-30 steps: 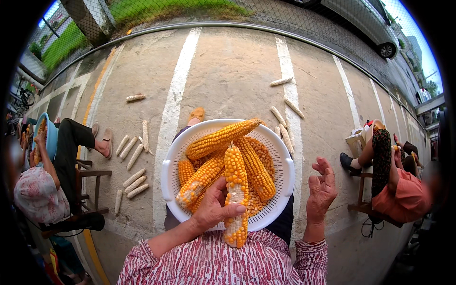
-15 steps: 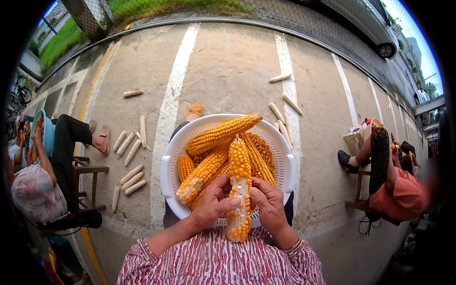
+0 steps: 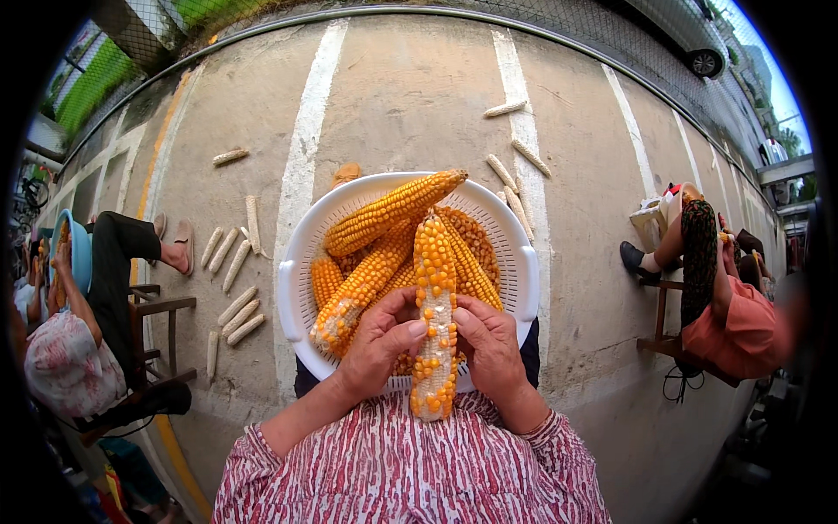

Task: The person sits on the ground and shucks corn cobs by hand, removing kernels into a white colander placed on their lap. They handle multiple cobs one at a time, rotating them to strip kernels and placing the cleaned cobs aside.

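Between my two hands an ear of corn stands lengthwise, its middle and lower part partly stripped to pale cob with scattered yellow kernels. My left hand grips it from the left, the thumb pressed against its side. On the opposite side my right hand is closed on the same ear, thumb on the bared strip. Beneath and beyond it, a white slotted basket rests on my lap. Several other ears lie inside, among them a full yellow ear across the far side and a partly stripped ear on the left.
Bare cobs are scattered on the concrete ground at left, more cobs beyond the basket at right. A person with a blue basin sits at left; another person sits at right. A wire fence runs along the far side.
The whole scene sits slightly higher and further left in the view. Both hands still hold the same ear, and the thumbs have shifted a little along it.
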`<state>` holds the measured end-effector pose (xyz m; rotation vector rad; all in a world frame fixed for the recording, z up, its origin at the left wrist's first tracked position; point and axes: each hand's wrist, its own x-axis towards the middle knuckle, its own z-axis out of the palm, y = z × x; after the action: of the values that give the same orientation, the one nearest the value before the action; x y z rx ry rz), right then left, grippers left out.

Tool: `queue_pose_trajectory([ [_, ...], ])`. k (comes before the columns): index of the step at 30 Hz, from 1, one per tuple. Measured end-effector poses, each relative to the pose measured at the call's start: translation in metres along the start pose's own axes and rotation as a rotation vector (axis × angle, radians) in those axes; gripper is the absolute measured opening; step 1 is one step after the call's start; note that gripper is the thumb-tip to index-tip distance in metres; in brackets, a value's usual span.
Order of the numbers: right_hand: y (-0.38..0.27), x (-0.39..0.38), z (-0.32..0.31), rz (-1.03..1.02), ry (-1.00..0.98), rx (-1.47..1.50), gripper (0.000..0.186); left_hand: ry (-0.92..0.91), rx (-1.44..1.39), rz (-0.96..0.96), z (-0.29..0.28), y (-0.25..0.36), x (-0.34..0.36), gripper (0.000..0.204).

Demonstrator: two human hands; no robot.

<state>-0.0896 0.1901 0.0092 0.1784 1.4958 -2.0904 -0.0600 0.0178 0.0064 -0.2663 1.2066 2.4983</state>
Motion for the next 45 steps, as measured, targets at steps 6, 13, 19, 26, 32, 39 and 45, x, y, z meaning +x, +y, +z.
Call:
queue_pose_trajectory([
  [6,0.001,0.003,0.001,0.031,-0.003,0.076,0.035,0.022,-0.019,0.001,0.0,-0.001,0.003,0.049],
  [13,0.001,0.005,0.005,0.036,-0.039,0.178,0.037,0.074,-0.094,0.005,0.0,-0.004,0.004,0.048],
  [19,0.0,0.004,0.003,0.046,-0.067,0.152,0.037,0.043,-0.132,0.009,-0.004,-0.006,0.005,0.05],
  [26,0.011,0.015,-0.001,-0.142,-0.028,-0.164,0.034,0.044,-0.151,-0.095,-0.003,0.0,0.003,0.055],
  [32,-0.003,0.012,-0.003,-0.001,-0.009,0.107,0.035,0.096,-0.18,-0.032,-0.005,0.001,0.001,0.053],
  [39,-0.01,0.0,-0.031,-0.055,-0.103,0.131,0.048,0.189,-0.284,0.114,-0.008,-0.001,-0.001,0.044],
  [45,-0.017,-0.001,-0.043,-0.056,-0.281,-0.19,0.054,0.207,-0.26,0.138,-0.011,-0.002,-0.001,0.047],
])
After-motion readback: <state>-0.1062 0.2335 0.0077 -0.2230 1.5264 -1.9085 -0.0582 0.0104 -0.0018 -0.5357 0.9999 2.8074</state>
